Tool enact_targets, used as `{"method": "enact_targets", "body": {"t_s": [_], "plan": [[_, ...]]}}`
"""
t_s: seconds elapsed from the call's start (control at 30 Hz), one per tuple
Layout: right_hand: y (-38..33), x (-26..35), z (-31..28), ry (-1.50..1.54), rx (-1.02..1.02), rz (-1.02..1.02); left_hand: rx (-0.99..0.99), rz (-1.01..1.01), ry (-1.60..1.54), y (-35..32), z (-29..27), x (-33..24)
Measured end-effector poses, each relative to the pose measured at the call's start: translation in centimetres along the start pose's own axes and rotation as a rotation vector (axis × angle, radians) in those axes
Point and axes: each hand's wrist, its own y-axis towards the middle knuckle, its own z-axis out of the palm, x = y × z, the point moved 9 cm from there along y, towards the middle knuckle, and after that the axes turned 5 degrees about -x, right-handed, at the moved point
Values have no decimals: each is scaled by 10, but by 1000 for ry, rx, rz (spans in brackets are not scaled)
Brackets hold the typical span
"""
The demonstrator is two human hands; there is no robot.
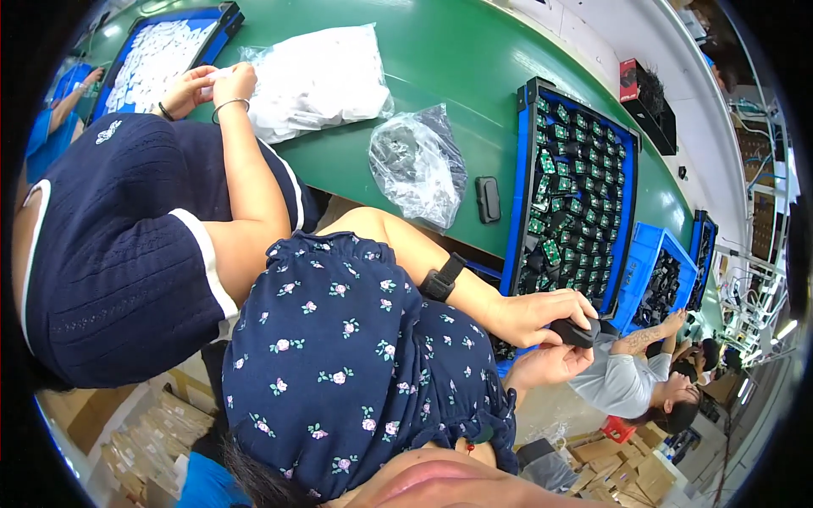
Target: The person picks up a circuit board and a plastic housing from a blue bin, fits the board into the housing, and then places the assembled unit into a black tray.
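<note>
My left hand [542, 315], with a black watch on its wrist, pinches a small black plastic casing [574, 333] between thumb and fingers. From below, my right hand [552, 366] has its fingers bent against the lower side of the same casing. Both hands are close together, just off the near corner of a blue-edged black tray [511, 245]. Rows of black housings with green circuit boards [572, 182] fill that tray. A black oblong case [488, 200] lies on the green table to the tray's left.
A clear bag [417, 165] and a bag of white parts [326, 76] rest on the green table [457, 51]. At left, a co-worker in navy handles a small white piece. Rightward stand a blue bin [631, 296] and a person in grey [622, 372]. A black-red box [648, 106] sits behind.
</note>
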Motion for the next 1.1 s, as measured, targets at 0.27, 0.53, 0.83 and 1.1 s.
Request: {"method": "enact_targets", "body": {"t_s": [0.27,0.53,0.83,1.1], "plan": [[-3,14,8,-360,111,-399,-92,-319,-122,-6,-10,25],[15,-8,12,102,416,185,21,10,84,-3,-13,-5],[-1,-28,29,434,604,744,95,319,161,-5,-11,-30],[1,3,12,-66,268,50,65,21,11,-4,-17,-9]]}}
